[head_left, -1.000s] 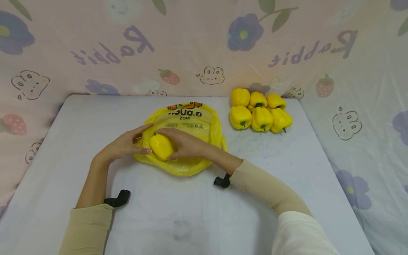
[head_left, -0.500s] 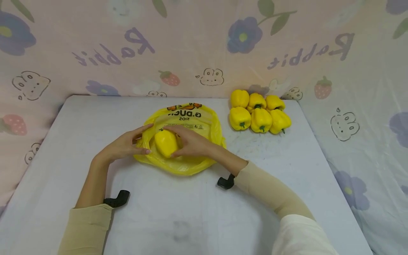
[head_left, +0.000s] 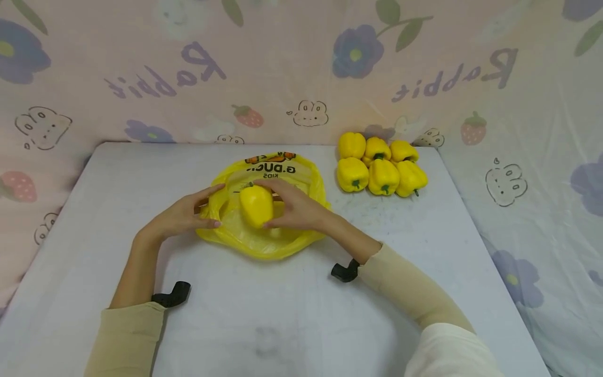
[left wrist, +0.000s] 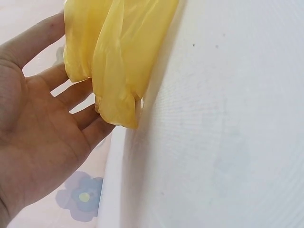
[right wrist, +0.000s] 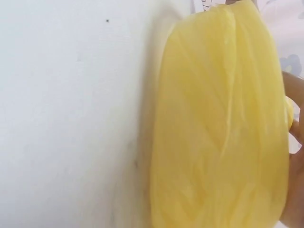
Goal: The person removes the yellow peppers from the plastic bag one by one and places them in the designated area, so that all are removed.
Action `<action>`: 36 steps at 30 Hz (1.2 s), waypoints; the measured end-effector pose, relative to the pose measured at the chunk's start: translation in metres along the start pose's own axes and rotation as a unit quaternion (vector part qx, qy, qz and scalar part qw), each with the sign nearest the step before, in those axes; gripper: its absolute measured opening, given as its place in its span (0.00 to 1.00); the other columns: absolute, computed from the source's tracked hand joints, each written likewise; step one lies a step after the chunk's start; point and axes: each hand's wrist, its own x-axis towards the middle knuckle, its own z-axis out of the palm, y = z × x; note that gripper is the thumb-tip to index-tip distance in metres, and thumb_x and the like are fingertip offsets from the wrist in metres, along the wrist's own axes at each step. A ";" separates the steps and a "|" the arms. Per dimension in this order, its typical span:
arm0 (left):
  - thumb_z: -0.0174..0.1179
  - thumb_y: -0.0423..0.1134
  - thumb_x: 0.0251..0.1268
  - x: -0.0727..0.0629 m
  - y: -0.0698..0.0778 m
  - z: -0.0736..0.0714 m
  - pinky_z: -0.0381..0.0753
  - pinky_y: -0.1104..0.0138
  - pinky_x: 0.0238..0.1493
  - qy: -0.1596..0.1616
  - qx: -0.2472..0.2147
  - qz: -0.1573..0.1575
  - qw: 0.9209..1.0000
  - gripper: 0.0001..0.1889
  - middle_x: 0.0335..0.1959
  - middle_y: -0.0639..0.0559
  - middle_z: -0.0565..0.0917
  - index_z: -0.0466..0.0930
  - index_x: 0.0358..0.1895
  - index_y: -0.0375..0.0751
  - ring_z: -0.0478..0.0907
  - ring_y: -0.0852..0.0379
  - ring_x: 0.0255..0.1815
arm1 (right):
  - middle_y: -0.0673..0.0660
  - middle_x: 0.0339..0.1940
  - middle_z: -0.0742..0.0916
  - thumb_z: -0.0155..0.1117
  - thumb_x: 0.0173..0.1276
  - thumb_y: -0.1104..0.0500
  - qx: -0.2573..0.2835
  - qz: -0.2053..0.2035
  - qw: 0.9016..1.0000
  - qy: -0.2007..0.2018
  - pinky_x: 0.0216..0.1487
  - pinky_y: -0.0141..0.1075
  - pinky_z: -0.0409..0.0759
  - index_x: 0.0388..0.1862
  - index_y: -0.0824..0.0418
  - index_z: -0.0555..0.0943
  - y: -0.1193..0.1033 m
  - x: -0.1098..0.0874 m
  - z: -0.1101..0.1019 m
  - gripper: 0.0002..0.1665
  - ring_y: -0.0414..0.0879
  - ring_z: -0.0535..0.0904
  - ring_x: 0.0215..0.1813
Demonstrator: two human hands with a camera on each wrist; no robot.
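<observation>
A yellow bell pepper [head_left: 256, 207] with a green stem is held between the thumb and fingers of my right hand [head_left: 299, 209], at the mouth of a yellow plastic bag [head_left: 245, 250]. My left hand [head_left: 171, 213] stays at the bag's left rim, its thumb and index finger spread apart. In the left wrist view the fingers of the left hand [left wrist: 50, 123] extend to the bag [left wrist: 121, 61], which hides their tips. In the right wrist view the bag's side [right wrist: 221, 123] covers most of the right hand [right wrist: 294, 166]. I cannot tell what lies deep in the bag.
Several more yellow bell peppers [head_left: 385, 175] stand in two rows at the back right of the white table [head_left: 264, 314]. A printed cloth [head_left: 282, 63] hangs behind it. Black curved pieces [head_left: 176, 294] stick out from both sleeves.
My right hand has carried the bell pepper to the right and slightly away from me, from the bag's left side towards its middle. My left hand has stayed at the rim.
</observation>
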 end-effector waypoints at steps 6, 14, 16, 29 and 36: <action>0.69 0.44 0.62 -0.001 0.002 -0.002 0.51 0.36 0.72 0.001 0.008 0.000 1.000 0.46 0.79 0.37 0.51 0.52 0.80 0.50 0.49 0.31 0.77 | 0.51 0.73 0.69 0.80 0.56 0.53 0.028 0.002 0.999 0.015 0.69 0.41 0.72 0.78 0.51 0.61 0.001 -0.012 -0.012 0.55 0.42 0.65 0.71; 0.69 0.45 0.62 0.000 -0.001 -0.002 0.51 0.37 0.73 0.007 0.008 -0.008 1.000 0.46 0.80 0.39 0.51 0.51 0.80 0.53 0.49 0.33 0.78 | 0.49 0.74 0.67 0.79 0.57 0.53 0.037 -0.007 0.998 0.051 0.68 0.43 0.72 0.78 0.51 0.60 0.014 -0.030 -0.028 0.54 0.44 0.65 0.72; 0.69 0.45 0.62 0.000 -0.001 -0.002 0.51 0.37 0.73 0.007 0.009 -0.009 1.000 0.46 0.80 0.39 0.51 0.51 0.80 0.53 0.49 0.33 0.78 | 0.48 0.74 0.67 0.79 0.57 0.53 0.039 -0.006 0.997 0.062 0.68 0.44 0.72 0.78 0.51 0.61 0.016 -0.035 -0.032 0.53 0.43 0.65 0.72; 0.68 0.44 0.64 -0.002 -0.003 -0.001 0.52 0.37 0.72 0.007 0.014 -0.005 1.000 0.45 0.80 0.38 0.50 0.50 0.80 0.51 0.50 0.31 0.77 | 0.63 0.70 0.70 0.77 0.57 0.65 0.055 0.027 0.992 0.107 0.68 0.50 0.71 0.77 0.64 0.61 -0.011 -0.071 -0.054 0.51 0.55 0.67 0.70; 0.67 0.46 0.65 -0.002 0.000 -0.001 0.52 0.37 0.73 0.005 0.026 -0.011 1.000 0.45 0.80 0.38 0.50 0.50 0.80 0.52 0.51 0.32 0.77 | 0.62 0.73 0.69 0.76 0.57 0.66 0.064 0.057 0.989 0.121 0.70 0.51 0.69 0.76 0.65 0.61 -0.011 -0.085 -0.062 0.51 0.54 0.66 0.71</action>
